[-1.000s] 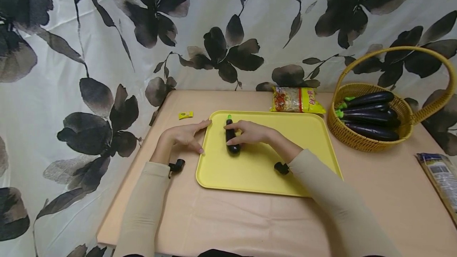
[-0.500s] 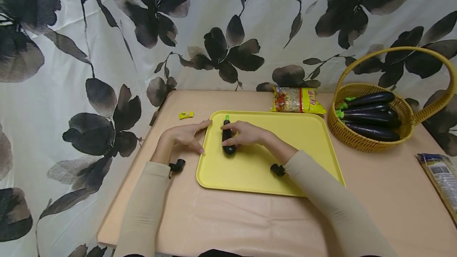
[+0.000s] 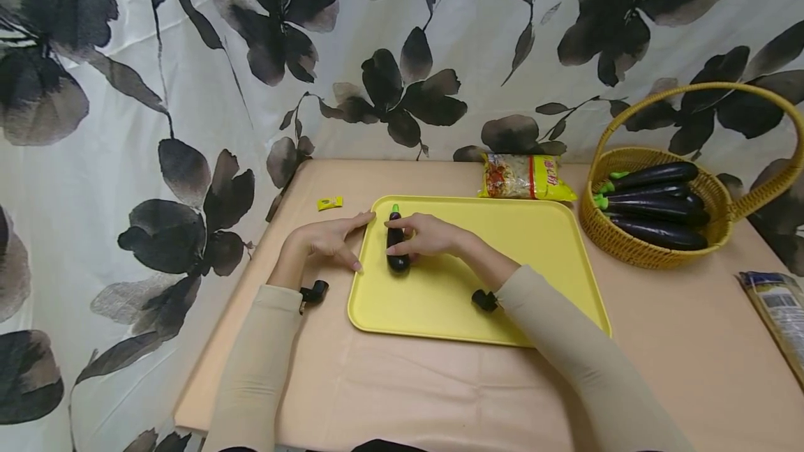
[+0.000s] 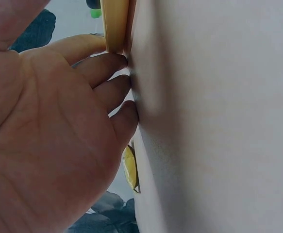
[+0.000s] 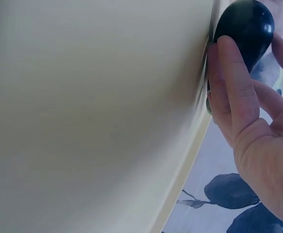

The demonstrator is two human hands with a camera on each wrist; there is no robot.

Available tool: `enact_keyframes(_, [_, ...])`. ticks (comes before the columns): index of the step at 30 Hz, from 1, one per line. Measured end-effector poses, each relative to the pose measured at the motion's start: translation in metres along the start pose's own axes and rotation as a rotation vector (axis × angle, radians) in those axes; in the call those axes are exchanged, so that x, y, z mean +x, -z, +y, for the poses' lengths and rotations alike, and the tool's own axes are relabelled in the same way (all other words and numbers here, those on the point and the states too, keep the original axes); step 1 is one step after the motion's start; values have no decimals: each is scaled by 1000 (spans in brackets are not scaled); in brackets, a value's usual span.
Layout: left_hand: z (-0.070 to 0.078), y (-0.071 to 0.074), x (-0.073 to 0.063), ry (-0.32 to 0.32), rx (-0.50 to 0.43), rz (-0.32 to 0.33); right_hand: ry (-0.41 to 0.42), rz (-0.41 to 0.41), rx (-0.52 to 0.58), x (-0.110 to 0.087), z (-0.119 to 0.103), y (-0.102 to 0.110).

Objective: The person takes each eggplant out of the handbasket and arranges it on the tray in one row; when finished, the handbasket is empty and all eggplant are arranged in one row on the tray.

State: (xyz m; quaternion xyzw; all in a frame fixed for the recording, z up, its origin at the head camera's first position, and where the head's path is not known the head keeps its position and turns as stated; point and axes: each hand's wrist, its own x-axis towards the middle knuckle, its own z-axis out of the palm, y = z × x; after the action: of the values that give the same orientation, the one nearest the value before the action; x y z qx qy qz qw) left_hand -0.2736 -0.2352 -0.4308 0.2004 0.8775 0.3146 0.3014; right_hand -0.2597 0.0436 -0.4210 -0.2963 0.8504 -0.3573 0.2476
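A dark purple eggplant (image 3: 398, 264) with a green stem end lies lengthwise near the left side of the yellow tray (image 3: 496, 284). My right hand (image 3: 433, 234) holds it from the right, thumb and fingers on opposite sides of its body. In the right wrist view, the eggplant's rounded, glossy end (image 5: 248, 24) shows between the fingertips, close against the tray. At the tray's left edge is my left hand (image 3: 323, 239), spread with thumb and fingertips touching the rim. The left wrist view shows its loosely bent fingers (image 4: 114, 92) along the tray's side and the tabletop.
A wicker basket (image 3: 647, 257) with a tall handle, at right, contains several eggplants (image 3: 653, 208). Behind the tray lies a yellow snack bag (image 3: 527, 176). A small yellow packet (image 3: 329, 203) is at the left; another package (image 3: 775, 312) lies at the right edge.
My right hand has slid the eggplant a little leftward on the tray, closer to the left rim. The left hand keeps its place at the tray's edge.
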Motion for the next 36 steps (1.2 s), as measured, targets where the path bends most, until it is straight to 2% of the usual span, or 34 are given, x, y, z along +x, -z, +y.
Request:
enact_keyframes(8, [-1, -1, 1, -4, 13, 10, -16, 0, 120, -17, 0, 12])
enact_keyframes(12, [0, -2, 1, -5, 25, 11, 16, 41, 128, -30, 2, 22])
enact_keyframes(18, [1, -3, 2, -8, 8, 9, 129, 246, -34, -68, -7, 38])
enact_keyframes(23, [2, -3, 1, -12, 15, 13, 214, 399, -64, -109, -15, 49])
enact_keyframes(27, [2, -3, 1, -9, 24, 18, 273, 526, -95, -136, -14, 54])
enact_keyframes(31, [1, -3, 1, -7, 24, 17, 332, 644, -123, -156, -7, 59])
enact_keyframes(36, [0, -3, 0, -12, 13, 16, 410, 769, -213, -167, 6, 65])
